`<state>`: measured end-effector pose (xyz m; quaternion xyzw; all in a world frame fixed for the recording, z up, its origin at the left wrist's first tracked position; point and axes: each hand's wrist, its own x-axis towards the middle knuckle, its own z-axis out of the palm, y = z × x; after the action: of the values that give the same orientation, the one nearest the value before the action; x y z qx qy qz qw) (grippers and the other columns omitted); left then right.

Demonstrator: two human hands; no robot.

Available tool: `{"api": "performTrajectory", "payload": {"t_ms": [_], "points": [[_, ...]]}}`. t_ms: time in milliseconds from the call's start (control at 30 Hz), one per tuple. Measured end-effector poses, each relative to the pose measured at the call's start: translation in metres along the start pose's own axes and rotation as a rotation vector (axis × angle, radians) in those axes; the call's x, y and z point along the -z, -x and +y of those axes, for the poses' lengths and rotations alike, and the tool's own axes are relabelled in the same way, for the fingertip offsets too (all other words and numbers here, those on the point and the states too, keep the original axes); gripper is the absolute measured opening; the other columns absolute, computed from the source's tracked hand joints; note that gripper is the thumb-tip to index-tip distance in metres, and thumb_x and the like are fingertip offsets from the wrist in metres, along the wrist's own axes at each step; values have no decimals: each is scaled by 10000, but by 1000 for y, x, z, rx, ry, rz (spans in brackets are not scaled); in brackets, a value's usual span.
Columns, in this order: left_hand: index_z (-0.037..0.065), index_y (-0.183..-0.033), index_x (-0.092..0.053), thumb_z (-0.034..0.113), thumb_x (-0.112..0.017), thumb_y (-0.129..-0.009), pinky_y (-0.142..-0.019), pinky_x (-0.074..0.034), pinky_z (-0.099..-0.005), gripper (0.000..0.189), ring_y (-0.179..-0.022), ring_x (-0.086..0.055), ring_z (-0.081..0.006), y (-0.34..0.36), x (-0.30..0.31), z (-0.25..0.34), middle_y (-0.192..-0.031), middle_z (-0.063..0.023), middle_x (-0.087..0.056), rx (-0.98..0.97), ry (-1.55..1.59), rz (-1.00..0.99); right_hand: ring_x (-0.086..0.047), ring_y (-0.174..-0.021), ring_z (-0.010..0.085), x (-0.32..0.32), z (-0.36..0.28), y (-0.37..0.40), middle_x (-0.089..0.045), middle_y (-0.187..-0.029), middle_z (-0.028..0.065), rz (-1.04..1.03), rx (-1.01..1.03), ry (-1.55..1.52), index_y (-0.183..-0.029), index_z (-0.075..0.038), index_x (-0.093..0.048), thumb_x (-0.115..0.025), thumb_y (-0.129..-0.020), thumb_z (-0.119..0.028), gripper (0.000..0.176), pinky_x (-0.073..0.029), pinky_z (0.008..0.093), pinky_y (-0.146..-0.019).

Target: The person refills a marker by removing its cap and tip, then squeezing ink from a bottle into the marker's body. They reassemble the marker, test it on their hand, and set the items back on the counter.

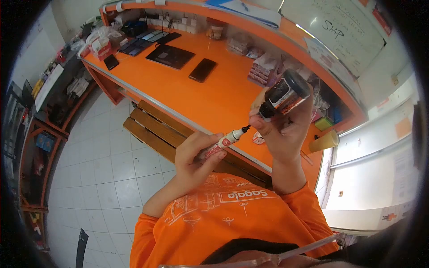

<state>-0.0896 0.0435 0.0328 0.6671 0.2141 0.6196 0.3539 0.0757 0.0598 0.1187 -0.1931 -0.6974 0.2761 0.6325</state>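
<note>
Together, marker (222, 143), ink bottle (286, 95); "Sagala" shirt (232, 214).

one marker (223, 143), one ink bottle (283, 96), two phones (202, 70) (111, 62), one paper cup (324, 141).

Single head-worn fisheye view, looking steeply down, orange counter (214, 94) close ahead

An orange counter (214, 96) is seen, edged with a pale strip. Laid flat on it are a black phone (202, 70), a larger black tablet (170, 56) and, nearer the far left end, a smaller dark phone (111, 62). Stacked packets (262, 71) are set along the back, and a tan cup (324, 141) is laid on its side at the near right end. A slatted wooden bench (149, 125) is stood on the white tiled floor (98, 169), just beside the counter.
</note>
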Motion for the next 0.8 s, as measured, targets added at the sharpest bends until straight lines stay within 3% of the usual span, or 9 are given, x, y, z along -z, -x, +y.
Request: {"api": "performTrajectory", "payload": {"t_ms": [300,400,467,500,567,633,700,733,800], "points": [[-13,-994,-577,-20,-678,-669,-539,-398,-241,340,-608,-525,-178,-10,5,10,-731,-107,-553,-95,-273,-6,-551,-841,139,0,-2,-2,-503,-969,82,26,-46,41,-1156,-62,-272,-688,-668,73,656,-484,234,-638],[3,-1029,-545,35,-614,-757,-497,-355,-231,282,-581,-483,-136,-9,5,2,-744,-77,-567,-140,-256,-26,-544,-794,136,15,4,-3,-510,-959,81,160,-43,17,-1145,-59,-318,-663,-713,36,561,-476,244,-612],[15,-1040,-530,117,-546,-831,-469,-358,-208,233,-555,-496,-121,-3,4,-8,-732,-68,-573,270,42,7,-531,-753,138,30,8,2,-519,-928,70,462,-323,-243,-1101,-73,-404,-625,-773,-28,398,-455,261,-619],[15,-1040,-530,117,-546,-831,-469,-358,-208,233,-555,-496,-121,-5,7,-16,-732,-68,-573,264,59,-33,-531,-753,138,41,14,11,-519,-928,70,496,-305,-221,-1101,-73,-404,-625,-773,-28,398,-455,261,-619],[-8,-1060,-514,129,-484,-876,-525,-434,-220,232,-570,-530,-116,-11,21,-38,-761,-76,-580,802,321,-239,-522,-765,140,67,34,39,-536,-899,58,725,-428,-596,-1049,-84,-471,-590,-807,-65,270,-433,276,-649],[16,-1021,-510,162,-447,-891,-483,-436,-234,206,-540,-536,-128,1,30,-68,-739,-90,-579,1038,483,-240,-522,-758,139,87,43,75,-550,-878,57,849,-482,-576,-1021,-88,-492,-562,-828,-76,206,-428,280,-639],[28,-986,-497,138,-442,-891,-526,-453,-263,155,-597,-558,-155,18,37,-90,-766,-105,-579,1136,713,-119,-522,-751,137,106,50,123,-564,-856,57,982,-535,-563,-994,-93,-514,-533,-848,-87,147,-422,284,-628],[28,-986,-497,138,-442,-891,-526,-453,-263,155,-597,-558,-155,24,37,-96,-766,-105,-579,1148,715,-169,-524,-758,132,116,54,152,-572,-866,55,1037,-597,-488,-1001,-99,-506,-533,-845,-87,158,-422,281,-633],[53,-959,-486,129,-461,-884,-599,-462,-295,110,-663,-558,-176,34,38,-109,-806,-108,-572,1177,663,-21,-526,-766,127,121,44,194,-580,-876,53,1133,-641,-398,-1007,-105,-498,-534,-843,-88,169,-421,278,-637]]}}
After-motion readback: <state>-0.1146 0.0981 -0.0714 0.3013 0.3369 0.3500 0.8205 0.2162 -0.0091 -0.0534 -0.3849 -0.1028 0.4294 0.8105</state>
